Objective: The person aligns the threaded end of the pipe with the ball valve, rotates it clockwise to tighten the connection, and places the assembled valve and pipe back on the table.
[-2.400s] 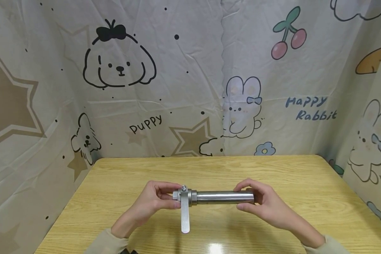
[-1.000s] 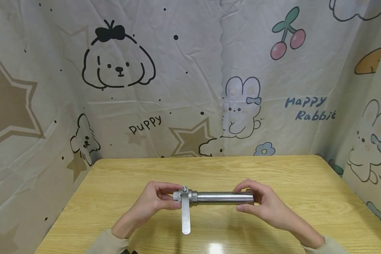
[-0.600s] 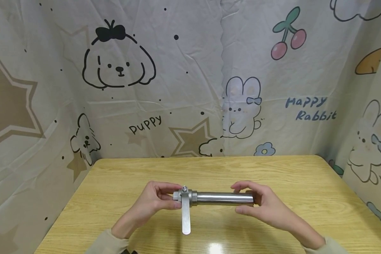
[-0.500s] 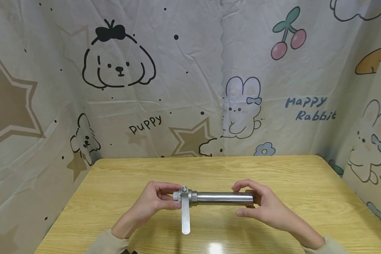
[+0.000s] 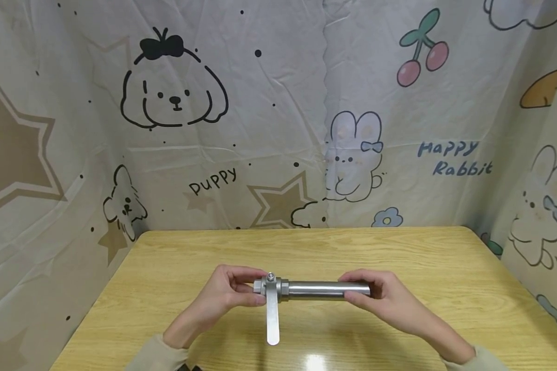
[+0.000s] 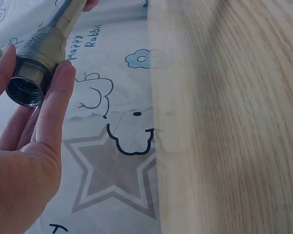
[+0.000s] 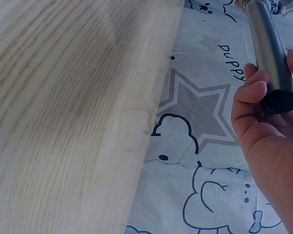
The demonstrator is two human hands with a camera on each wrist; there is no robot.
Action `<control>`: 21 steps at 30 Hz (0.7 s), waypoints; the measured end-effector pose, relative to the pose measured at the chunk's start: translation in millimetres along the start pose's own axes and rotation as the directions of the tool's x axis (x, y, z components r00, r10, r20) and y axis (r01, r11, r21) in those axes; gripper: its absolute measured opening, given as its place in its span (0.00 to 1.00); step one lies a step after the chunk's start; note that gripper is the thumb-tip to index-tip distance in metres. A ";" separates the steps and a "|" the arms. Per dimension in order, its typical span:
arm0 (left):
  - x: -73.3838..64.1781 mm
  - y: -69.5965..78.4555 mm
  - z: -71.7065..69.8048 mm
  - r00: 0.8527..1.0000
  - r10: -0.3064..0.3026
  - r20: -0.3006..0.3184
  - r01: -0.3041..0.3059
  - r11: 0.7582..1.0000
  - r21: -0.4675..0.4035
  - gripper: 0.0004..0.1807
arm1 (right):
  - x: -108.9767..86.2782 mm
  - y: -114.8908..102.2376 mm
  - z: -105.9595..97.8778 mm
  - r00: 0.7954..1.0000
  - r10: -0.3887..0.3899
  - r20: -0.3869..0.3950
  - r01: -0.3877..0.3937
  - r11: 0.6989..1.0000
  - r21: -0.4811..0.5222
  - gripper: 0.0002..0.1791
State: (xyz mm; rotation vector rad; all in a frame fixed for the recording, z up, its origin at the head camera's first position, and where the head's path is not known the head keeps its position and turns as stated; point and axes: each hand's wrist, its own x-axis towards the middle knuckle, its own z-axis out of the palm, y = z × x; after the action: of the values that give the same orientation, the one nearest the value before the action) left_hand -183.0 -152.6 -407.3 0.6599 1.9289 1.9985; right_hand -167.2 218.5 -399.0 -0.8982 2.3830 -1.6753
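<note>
A steel ball valve with a long flat lever is joined to a shiny metal pipe. Together they lie level in the air above the table, the lever pointing toward me. My left hand pinches the valve's hex end between thumb and fingers. In the left wrist view the valve's open threaded mouth faces the camera. At the other end my right hand grips the pipe, thumb on its near side and fingers behind. The pipe's dark round end shows in the right wrist view, with curled fingers beside it.
A light wood-grain table spreads under both hands. Behind it and along both sides hangs a pale cloth printed with cartoon animals and stars. A small dark object pokes in at the bottom edge beside the left sleeve.
The right hand's thumb, apart from the pipe half a second ago, has moved up onto its near side, and the fingers have settled round it. The left hand keeps its hold on the valve.
</note>
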 end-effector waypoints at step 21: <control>0.1 1.9 0.1 1.000 -0.006 -0.008 0.006 1.000 0.013 0.27 | 2.2 0.5 0.8 1.000 0.008 0.009 -0.008 1.000 -0.016 0.20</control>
State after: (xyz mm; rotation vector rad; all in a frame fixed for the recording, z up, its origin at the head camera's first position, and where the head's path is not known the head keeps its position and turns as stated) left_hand -182.8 -152.7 -405.5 0.6500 1.9479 1.9898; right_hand -168.9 216.9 -399.2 -0.8960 2.3944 -1.6482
